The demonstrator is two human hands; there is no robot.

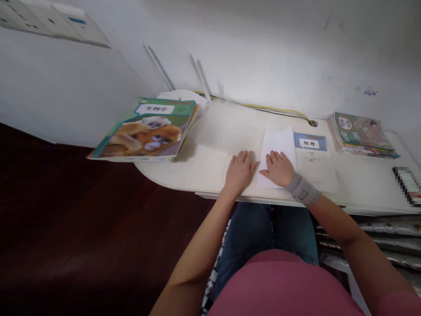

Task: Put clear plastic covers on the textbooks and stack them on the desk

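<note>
A textbook (314, 169) lies open-faced on the desk, its title page with a blue band at the top showing on the right. Over its left side is a white sheet (278, 138), possibly a cover flap or folded paper. My right hand (279, 169) rests flat on this sheet with fingers stretched out, a grey band around the wrist. Just left of the sheet, my left hand (240, 171) lies flat on the white desk (217, 131), fingers extended, holding nothing.
A stack of textbooks (148, 131) with monkeys on the top cover overhangs the desk's left edge, beside a white router (182, 94). Another book stack (363, 134) stands at the right, near a blurred phone (408, 184). A yellow cable (276, 108) runs along the wall to a hole.
</note>
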